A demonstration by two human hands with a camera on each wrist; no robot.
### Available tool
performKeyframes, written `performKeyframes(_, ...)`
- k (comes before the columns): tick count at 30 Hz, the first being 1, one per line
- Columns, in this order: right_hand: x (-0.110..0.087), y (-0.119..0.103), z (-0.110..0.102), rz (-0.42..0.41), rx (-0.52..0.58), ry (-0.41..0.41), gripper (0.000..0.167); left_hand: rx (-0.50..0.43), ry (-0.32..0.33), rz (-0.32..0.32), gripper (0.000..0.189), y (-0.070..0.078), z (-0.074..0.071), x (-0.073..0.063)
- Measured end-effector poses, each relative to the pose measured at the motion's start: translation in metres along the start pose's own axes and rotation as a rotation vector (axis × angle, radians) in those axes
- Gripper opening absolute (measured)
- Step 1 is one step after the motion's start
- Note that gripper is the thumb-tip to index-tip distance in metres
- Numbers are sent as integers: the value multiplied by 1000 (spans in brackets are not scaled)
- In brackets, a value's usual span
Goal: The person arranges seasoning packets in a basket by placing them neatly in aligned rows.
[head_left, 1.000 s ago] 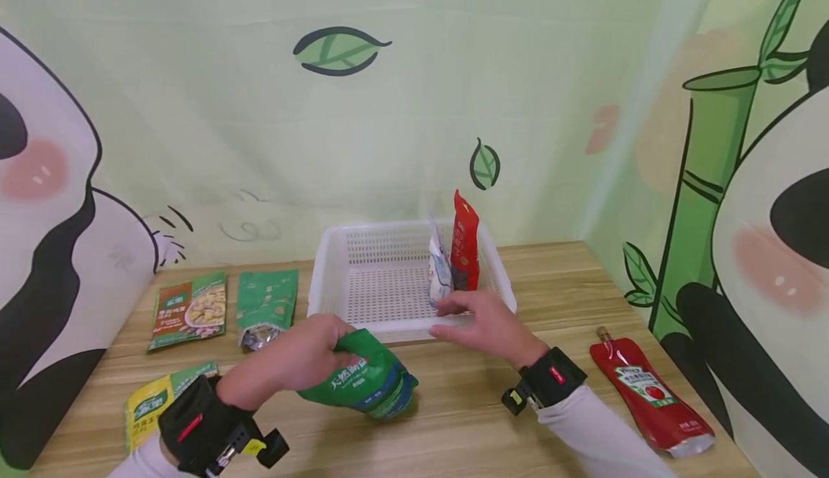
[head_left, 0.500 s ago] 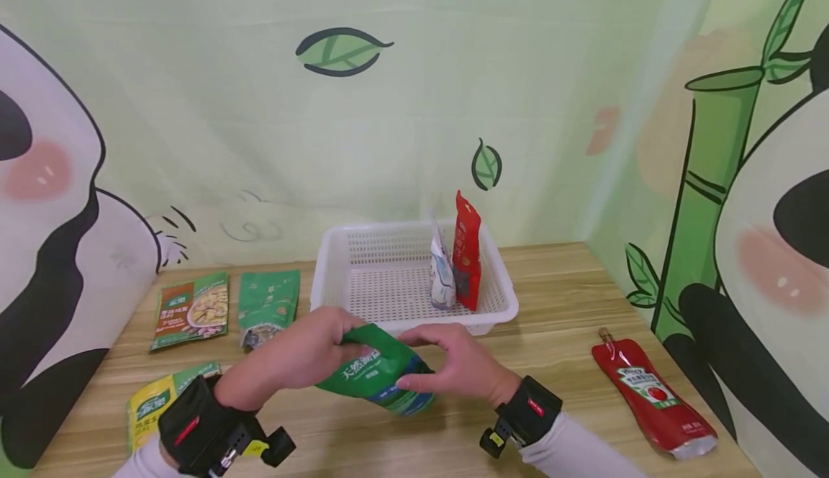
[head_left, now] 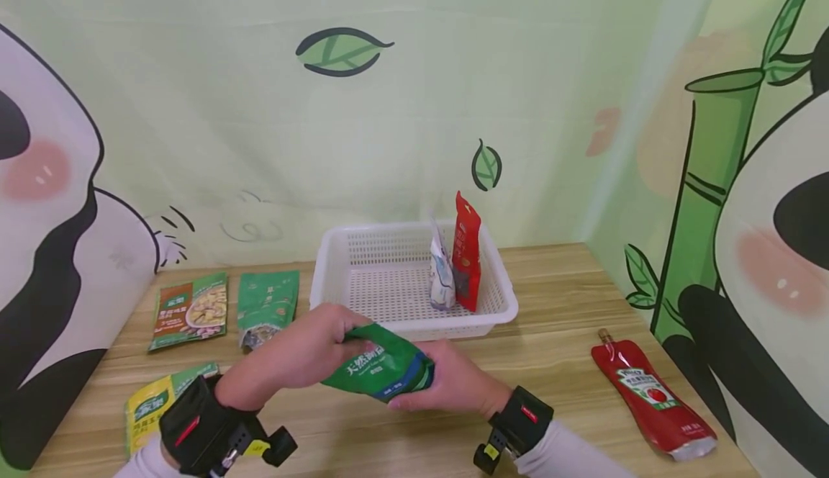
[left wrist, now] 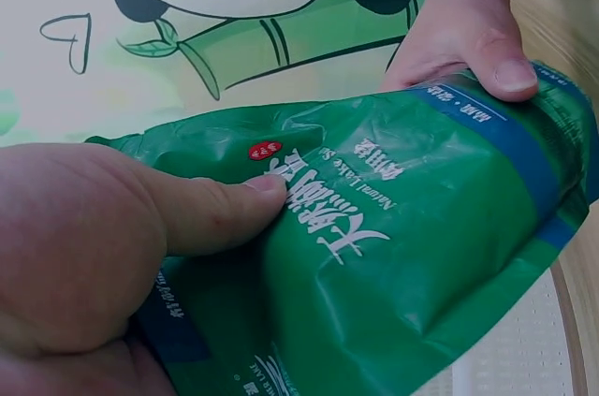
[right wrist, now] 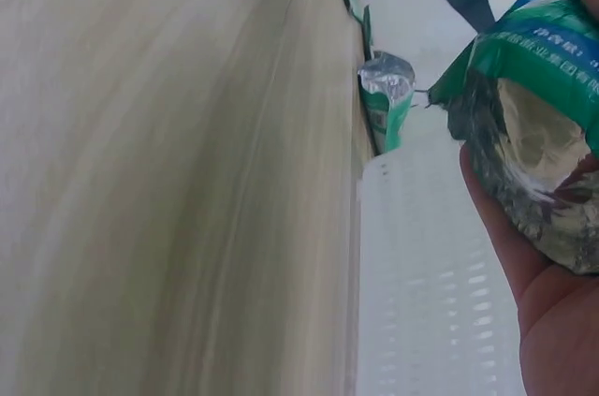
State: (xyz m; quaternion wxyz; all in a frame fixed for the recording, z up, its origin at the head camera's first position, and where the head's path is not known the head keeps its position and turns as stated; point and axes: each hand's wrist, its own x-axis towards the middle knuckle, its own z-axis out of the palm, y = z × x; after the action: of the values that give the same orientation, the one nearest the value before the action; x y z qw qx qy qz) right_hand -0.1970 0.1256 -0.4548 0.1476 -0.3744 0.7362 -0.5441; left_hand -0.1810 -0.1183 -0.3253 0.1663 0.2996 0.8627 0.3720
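Note:
Both hands hold a green salt bag point(head_left: 378, 365) with a blue band, tilted above the table in front of the basket. My left hand point(head_left: 304, 352) pinches its upper left end; in the left wrist view the thumb of the left hand point(left wrist: 84, 246) presses flat on the printed front of the salt bag point(left wrist: 402, 237). At the other end my right hand point(head_left: 453, 381) grips the bag's bottom, thumb on the near side. The right wrist view catches the silvery base of the salt bag point(right wrist: 533, 153) against the right hand point(right wrist: 562, 321).
A white basket point(head_left: 330, 269) stands behind the hands, holding a white packet point(head_left: 442, 276) and a red packet point(head_left: 466, 255) upright at its right. Left lie a brown-green packet point(head_left: 189, 310), a green pouch point(head_left: 268, 301) and a yellow packet point(head_left: 152, 406). A red ketchup pouch point(head_left: 650, 395) lies right.
My right hand has come from the basket's front edge down and left to the salt bag and now grips its bottom end. The bag has shifted slightly right and up.

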Motion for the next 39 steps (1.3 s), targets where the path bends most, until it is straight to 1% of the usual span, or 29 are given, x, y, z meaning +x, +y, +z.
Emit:
performKeyframes(3,-1,-1,2,23,30,23,48,27,10,3,17,1,0,0)
performKeyframes(6,-1,0,3,26,49,44,49,132,39,29,18,3,1,0)
performKeyframes(10,-1,1,2,9,37,65,52,291,125,88,21,5,3,-3)
performKeyframes(12,-3,1,1,15,24,89,51,339,188,106,23,6,4,-5)
performKeyframes(14,-4,1,0,26,10,128,51,365,280,117,24,8,7,-7)
performKeyframes(15,-5,0,-1,37,-1,154,50,370,343,134,24,9,8,-8)
performKeyframes(16,-6,0,-1,39,-12,180,50,376,419,157,24,9,10,-9)
performKeyframes(17,-6,-1,-2,50,-26,210,49,381,509,192,23,10,11,-11)
performKeyframes(20,-6,-4,-2,79,-64,308,50,385,794,327,22,15,15,-15)
performKeyframes(21,-5,-6,-2,92,-75,345,50,388,872,366,21,17,17,-16)
performKeyframes(22,-5,-8,-2,107,-76,380,50,396,932,391,21,19,20,-17)
performKeyframes(23,-4,-11,-2,124,-77,417,50,406,974,405,20,22,22,-17)
performKeyframes(24,-3,-13,-2,131,-73,451,51,414,995,399,19,25,26,-17)
performKeyframes(26,-1,-19,0,139,-52,521,50,434,995,351,15,29,35,-14)
performKeyframes(28,1,-25,1,133,-26,585,49,461,963,280,15,31,46,-9)
performKeyframes(31,4,-30,5,80,-12,675,46,496,904,188,26,32,61,1)
performKeyframes(33,6,-32,8,31,-22,727,44,507,868,148,37,32,68,8)
performKeyframes(36,8,-32,12,-51,-44,782,41,478,812,74,51,33,75,16)
performKeyframes(39,11,-33,16,-131,-77,794,42,401,758,-12,62,34,78,22)
